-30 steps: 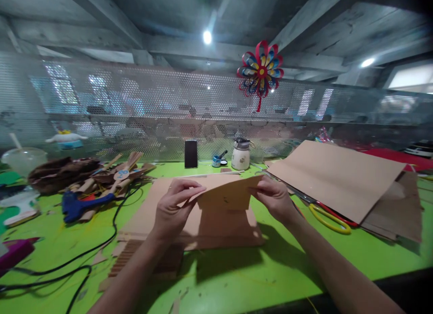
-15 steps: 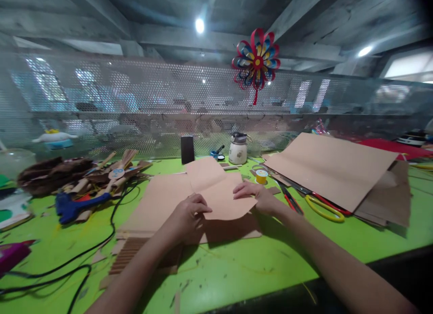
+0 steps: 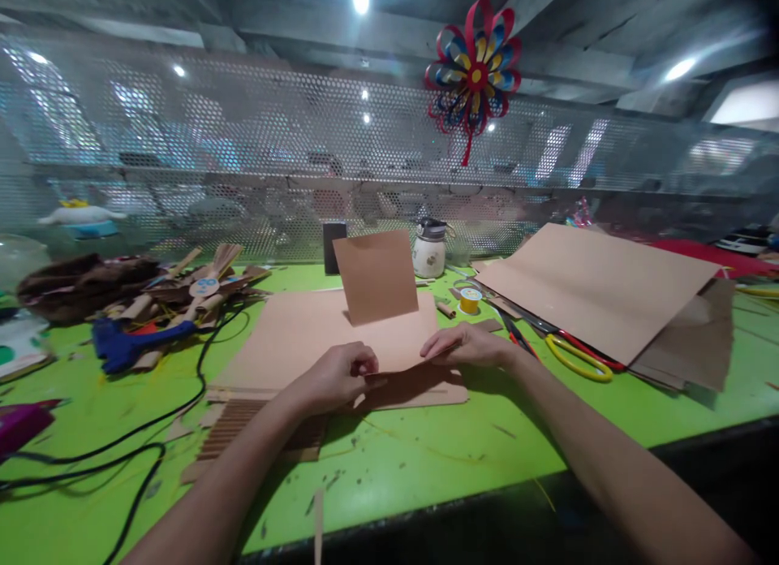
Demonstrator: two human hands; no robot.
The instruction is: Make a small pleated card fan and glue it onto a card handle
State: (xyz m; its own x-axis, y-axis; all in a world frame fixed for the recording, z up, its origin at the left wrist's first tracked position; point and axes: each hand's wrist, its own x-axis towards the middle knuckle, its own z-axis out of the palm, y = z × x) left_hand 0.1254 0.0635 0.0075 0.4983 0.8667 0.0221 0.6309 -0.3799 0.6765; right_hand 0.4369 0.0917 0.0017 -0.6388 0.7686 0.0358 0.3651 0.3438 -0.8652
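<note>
A creased sheet of brown kraft paper (image 3: 380, 285) lies between my hands, its far panel standing up and its near part low toward me. My left hand (image 3: 341, 374) pinches the near left edge, fingers curled. At the near right corner my right hand (image 3: 466, 346) grips the same sheet, thumb hidden beneath. Under it rest larger flat brown sheets (image 3: 273, 338). A piece of corrugated card (image 3: 228, 431) lies by my left forearm.
To the right are scissors with yellow and red handles (image 3: 581, 358), a yellow thread spool (image 3: 469, 300) and a large folded brown sheet (image 3: 596, 289). A blue glue gun (image 3: 131, 342) with a black cable (image 3: 182, 427) lies left. A white bottle (image 3: 430, 252) stands behind.
The sheet's far panel has swung from leaning back to nearly upright. Both hands keep hold of the near edge. The camera's view has tilted slightly.
</note>
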